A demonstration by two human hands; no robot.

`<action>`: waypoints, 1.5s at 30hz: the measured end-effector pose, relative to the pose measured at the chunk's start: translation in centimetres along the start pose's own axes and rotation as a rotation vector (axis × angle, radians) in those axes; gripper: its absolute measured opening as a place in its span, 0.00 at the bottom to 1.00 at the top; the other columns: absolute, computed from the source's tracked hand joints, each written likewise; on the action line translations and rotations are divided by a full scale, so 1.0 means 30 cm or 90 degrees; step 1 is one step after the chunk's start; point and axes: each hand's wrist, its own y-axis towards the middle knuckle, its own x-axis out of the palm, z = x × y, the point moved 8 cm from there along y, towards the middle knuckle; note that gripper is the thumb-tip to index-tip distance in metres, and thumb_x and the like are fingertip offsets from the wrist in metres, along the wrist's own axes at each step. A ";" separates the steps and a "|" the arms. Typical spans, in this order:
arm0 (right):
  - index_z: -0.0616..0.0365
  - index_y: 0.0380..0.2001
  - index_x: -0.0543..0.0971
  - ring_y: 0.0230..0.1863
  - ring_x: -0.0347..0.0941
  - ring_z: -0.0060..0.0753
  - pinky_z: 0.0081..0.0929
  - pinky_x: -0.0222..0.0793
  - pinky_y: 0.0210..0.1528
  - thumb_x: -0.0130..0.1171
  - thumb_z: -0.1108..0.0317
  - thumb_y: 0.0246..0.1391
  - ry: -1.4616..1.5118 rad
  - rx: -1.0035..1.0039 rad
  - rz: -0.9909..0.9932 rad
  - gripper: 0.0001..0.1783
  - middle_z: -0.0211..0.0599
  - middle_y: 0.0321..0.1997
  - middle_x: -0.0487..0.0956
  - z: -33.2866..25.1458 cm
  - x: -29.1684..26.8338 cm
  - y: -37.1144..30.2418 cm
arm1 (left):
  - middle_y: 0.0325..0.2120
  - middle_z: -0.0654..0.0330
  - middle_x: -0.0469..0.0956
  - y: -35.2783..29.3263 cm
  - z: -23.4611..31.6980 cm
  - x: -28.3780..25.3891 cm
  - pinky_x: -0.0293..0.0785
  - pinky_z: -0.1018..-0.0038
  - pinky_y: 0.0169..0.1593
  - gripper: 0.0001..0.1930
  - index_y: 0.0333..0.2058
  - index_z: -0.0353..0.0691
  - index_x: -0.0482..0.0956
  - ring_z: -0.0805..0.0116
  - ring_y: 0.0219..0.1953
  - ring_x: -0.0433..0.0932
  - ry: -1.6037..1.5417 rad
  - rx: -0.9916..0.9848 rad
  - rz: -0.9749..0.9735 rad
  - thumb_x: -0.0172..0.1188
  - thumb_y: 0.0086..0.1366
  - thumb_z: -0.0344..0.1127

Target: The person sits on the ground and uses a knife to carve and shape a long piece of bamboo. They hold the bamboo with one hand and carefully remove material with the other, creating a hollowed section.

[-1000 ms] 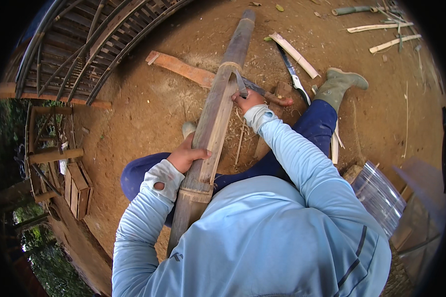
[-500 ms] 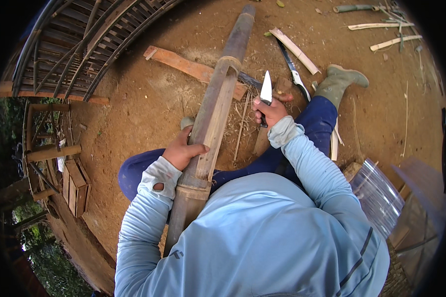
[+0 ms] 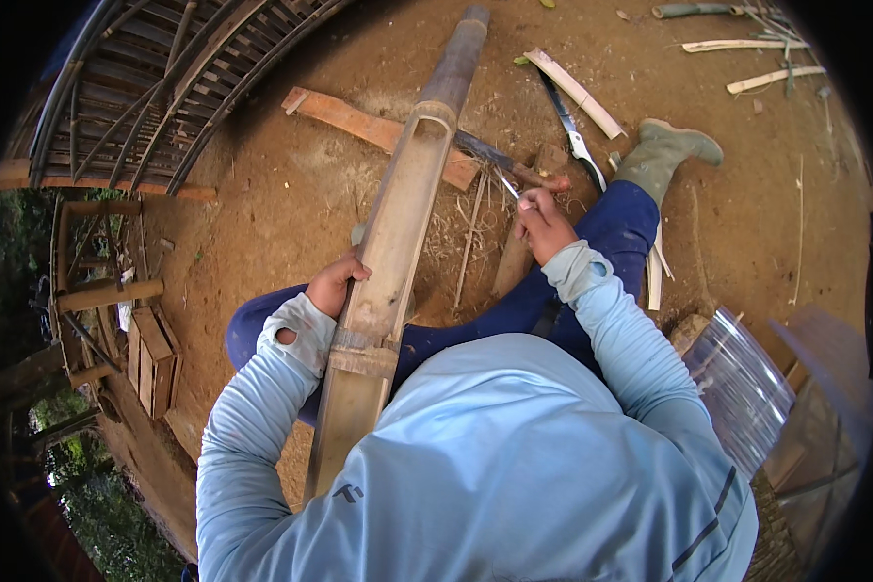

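Note:
A long bamboo pole point(image 3: 394, 233) lies slantwise across my lap, its cut-out hollow facing up. My left hand point(image 3: 336, 283) grips its left edge just above a node, with the thumb over the rim. To the right of the pole, my right hand point(image 3: 545, 227) is closed round a knife point(image 3: 507, 184). The blade shows edge-on as a thin strip pointing up and left, and the handle is hidden in my fingers. Beyond the knife lies a machete point(image 3: 485, 151) on the ground, partly behind the pole.
A folding saw point(image 3: 574, 136) and a split bamboo piece point(image 3: 576, 95) lie beyond my right knee. An orange-brown plank point(image 3: 344, 118) crosses under the pole. Slatted bamboo structure point(image 3: 165, 87) stands far left, a wooden crate point(image 3: 152, 361) below it. Clear corrugated sheet point(image 3: 742, 388) is at right.
The pole has rolled so its hollow now faces up. My left hand has shifted left with it. In my right hand the knife has turned from showing its broad blade to edge-on.

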 end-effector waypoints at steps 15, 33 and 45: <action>0.55 0.45 0.68 0.35 0.78 0.56 0.45 0.70 0.38 0.52 0.55 0.66 -0.233 -0.194 -0.114 0.15 0.50 0.33 0.79 -0.182 0.235 -0.068 | 0.53 0.44 0.72 0.042 0.172 0.117 0.70 0.69 0.56 0.44 0.65 0.26 0.54 0.58 0.53 0.74 0.435 0.140 0.097 0.66 0.58 0.43; 0.57 0.44 0.71 0.40 0.78 0.53 0.40 0.71 0.43 0.55 0.60 0.65 -0.295 -0.102 -0.132 0.13 0.49 0.36 0.80 -0.191 0.261 -0.046 | 0.51 0.40 0.75 0.124 0.171 0.078 0.71 0.68 0.56 0.44 0.63 0.24 0.59 0.56 0.53 0.77 0.409 0.080 0.114 0.57 0.64 0.61; 0.57 0.42 0.72 0.37 0.78 0.59 0.46 0.71 0.39 0.53 0.56 0.65 -0.359 -0.086 -0.114 0.14 0.52 0.32 0.80 -0.233 0.270 -0.031 | 0.57 0.40 0.70 -0.010 0.347 0.266 0.66 0.62 0.61 0.39 0.62 0.31 0.64 0.48 0.59 0.71 0.838 0.378 0.238 0.66 0.58 0.48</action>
